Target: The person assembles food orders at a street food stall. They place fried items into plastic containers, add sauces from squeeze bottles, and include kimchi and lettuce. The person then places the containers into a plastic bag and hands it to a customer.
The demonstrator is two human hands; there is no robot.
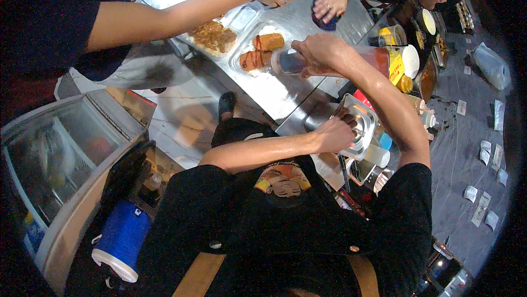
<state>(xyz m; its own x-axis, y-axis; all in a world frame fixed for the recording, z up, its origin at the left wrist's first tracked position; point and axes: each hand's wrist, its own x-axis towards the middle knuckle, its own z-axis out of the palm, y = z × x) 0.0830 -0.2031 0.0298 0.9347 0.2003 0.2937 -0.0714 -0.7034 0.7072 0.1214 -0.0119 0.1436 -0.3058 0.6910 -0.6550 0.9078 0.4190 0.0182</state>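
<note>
My right hand [318, 54] is wrapped round a squeeze bottle [289, 62] of dark sauce, tipped sideways with its end at a clear plastic food tray [239, 68]. In that tray, two golden breaded pieces [257, 60] carry lines of dark red sauce, with white rice beside them. Lower down, my left hand [335, 134] has its fingers bent into a rectangular metal pan [362, 116]; what they pinch, if anything, is hidden. Another clear tray beside the first holds brown saucy food [211, 36].
A co-worker's arm [175, 20] crosses the steel counter [280, 97] from the left. Another person's hand [335, 4] presses on a dark cloth [324, 17]. Bottles and tubs, including a white bottle [376, 155], crowd the right. A glass-topped freezer [60, 149] stands lower left, near a blue cooler [123, 231].
</note>
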